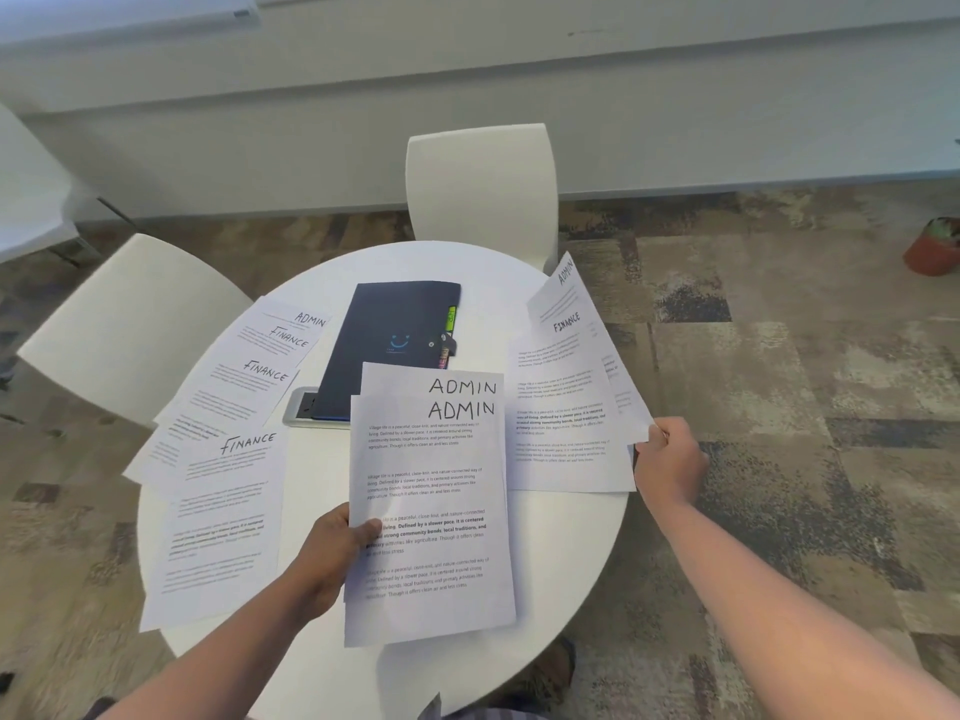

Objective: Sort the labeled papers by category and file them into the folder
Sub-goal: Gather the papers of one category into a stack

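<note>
My left hand (332,553) grips two stacked sheets headed ADMIN (431,491) above the near part of the round white table (322,652). My right hand (670,462) pinches the right edge of a sheet headed ADMIN (566,283) that lies under a FINANCE sheet (563,407) at the table's right side. A dark blue folder (389,345) with coloured tabs lies shut at the table's middle. On the left, several FINANCE sheets (228,491) and one ADMIN sheet (291,324) lie spread and overlapping.
Two white chairs stand at the table, one behind it (483,189) and one at the left (130,324). A grey power socket plate (301,407) sits under the folder's near-left corner. A potted plant (935,246) stands on the carpet far right.
</note>
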`<state>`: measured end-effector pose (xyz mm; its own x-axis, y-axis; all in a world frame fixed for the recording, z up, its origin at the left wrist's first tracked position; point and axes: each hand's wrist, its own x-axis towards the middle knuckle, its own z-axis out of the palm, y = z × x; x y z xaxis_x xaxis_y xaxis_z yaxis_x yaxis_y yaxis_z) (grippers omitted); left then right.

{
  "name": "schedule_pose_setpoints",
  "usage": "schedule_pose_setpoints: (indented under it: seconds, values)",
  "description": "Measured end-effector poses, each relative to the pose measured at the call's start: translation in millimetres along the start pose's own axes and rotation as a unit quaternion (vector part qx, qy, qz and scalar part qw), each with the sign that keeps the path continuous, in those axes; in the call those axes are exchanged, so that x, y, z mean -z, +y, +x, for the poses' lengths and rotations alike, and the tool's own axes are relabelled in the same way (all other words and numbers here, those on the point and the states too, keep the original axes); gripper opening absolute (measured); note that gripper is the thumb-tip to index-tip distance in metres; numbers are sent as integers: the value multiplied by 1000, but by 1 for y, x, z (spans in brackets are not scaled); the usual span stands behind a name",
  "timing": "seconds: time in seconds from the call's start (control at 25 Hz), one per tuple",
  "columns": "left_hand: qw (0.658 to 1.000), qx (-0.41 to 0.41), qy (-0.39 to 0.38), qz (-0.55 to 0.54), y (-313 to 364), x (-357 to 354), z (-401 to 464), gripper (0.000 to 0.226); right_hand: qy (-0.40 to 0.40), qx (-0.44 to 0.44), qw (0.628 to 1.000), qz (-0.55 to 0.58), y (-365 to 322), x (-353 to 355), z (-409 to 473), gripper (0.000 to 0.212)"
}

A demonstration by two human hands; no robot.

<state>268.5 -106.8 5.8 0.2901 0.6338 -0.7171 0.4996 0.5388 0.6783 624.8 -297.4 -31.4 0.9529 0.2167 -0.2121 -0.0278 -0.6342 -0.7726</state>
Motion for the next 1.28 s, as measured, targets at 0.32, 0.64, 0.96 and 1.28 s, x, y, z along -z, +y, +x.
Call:
schedule_pose_setpoints:
  seconds: [0.32, 0.64, 0.96, 1.28]
  values:
    - [1000, -6, -2, -18, 5, -4, -3, 23, 32, 2, 998, 53, -3, 7, -2, 20]
    - [999, -14, -2, -39, 9, -5, -5, 24, 87, 21, 988, 126, -28, 23, -4, 16]
    - [995, -23, 8, -92, 20, 5, -4, 24, 37, -4, 977, 211, -51, 17, -24, 12]
    - [982, -55, -2, -180, 42, 34, -12, 28, -126, -40, 951, 278, -53, -12, -50, 14]
